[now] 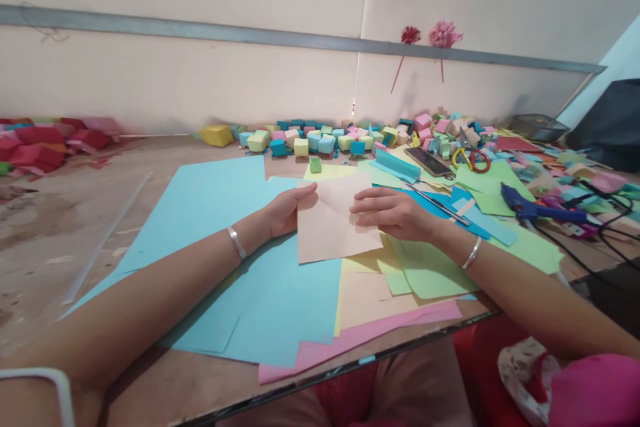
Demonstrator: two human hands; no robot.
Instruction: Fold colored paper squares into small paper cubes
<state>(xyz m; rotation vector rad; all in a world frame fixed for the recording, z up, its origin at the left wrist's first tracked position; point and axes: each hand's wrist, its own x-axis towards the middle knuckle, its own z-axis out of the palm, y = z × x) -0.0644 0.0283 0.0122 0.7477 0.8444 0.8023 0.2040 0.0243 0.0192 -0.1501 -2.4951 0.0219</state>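
Note:
A pale peach sheet of paper [335, 230] is held up above the table in front of me. My left hand [290, 209] pinches its left edge, thumb on top and the other fingers mostly behind it. At the right edge, my right hand [393, 212] grips the sheet with its fingers laid over the front; its thumb is hidden. Beneath lie large light blue sheets [210, 213], with yellow, peach, pink [360, 340] and green sheets [440, 267] overlapping to the right. A silver pen [445, 205] rests on darker blue paper beside my right hand.
Small folded paper boxes [300, 145] line the back, and red ones [43, 147] pile at left. Scissors [471, 159], a phone [429, 162] and a blue glue gun [543, 207] with cables lie at right. A clear strip [107, 237] lies left. Paper flowers [444, 35] hang on the wall.

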